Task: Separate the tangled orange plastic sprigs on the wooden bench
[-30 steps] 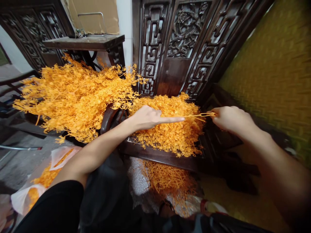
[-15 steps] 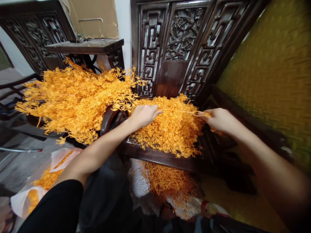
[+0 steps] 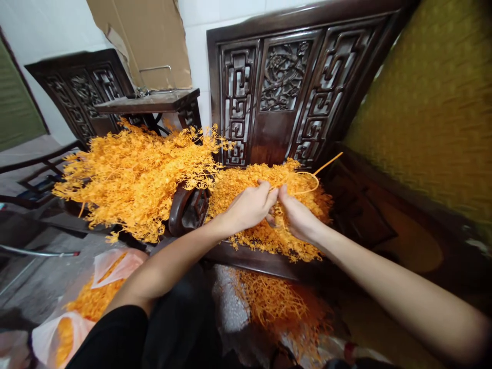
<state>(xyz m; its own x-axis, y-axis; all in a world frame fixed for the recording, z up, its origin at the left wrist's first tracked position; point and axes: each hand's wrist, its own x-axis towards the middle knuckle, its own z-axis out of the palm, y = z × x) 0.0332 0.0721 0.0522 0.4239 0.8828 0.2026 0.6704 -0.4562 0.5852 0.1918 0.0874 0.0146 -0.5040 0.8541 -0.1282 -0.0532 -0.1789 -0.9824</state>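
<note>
My left hand [image 3: 249, 204] and my right hand [image 3: 295, 211] meet above a heap of orange plastic flower sprigs [image 3: 253, 174] on the dark wooden chair seat. Both are closed, with fingertips pinched close together. A thin orange stem [image 3: 328, 163] runs out from between them, loops to the right and ends in a free tip. The fingers hide the part of the stem that they grip and whatever joins it there.
A larger pile of orange sprigs [image 3: 134, 179] lies left of the chair's armrest [image 3: 180, 210]. More orange pieces [image 3: 269, 294] sit below the seat. A white plastic bag [image 3: 115, 269] of orange pieces stands lower left. The carved chair back [image 3: 277, 118] rises behind.
My right hand has come leftward to meet my left hand. The stem, stretched between the hands before, now bends in a loop. The camera view has shifted slightly.
</note>
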